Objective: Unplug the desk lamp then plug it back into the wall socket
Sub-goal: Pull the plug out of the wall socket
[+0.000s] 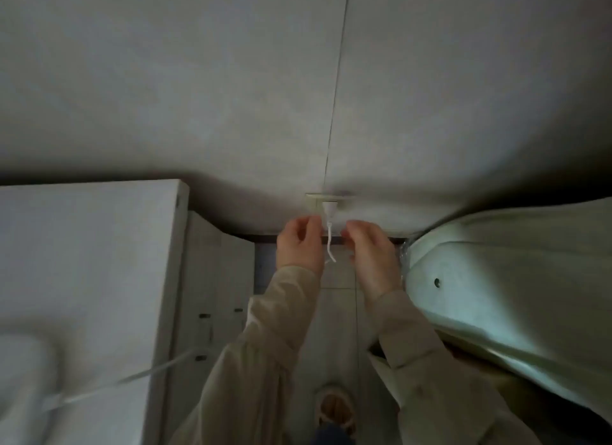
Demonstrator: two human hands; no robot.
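The white plug (329, 207) sits in the wall socket (323, 199), its cord (330, 246) hanging between your hands. Your left hand (299, 246) and right hand (371, 252) hover either side, fingers loosely curled and empty (neither touches the cord).

No text, label or number is legible anywhere.

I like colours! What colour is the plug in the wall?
White. The plug shows best in the head view, with its white cord hanging down.
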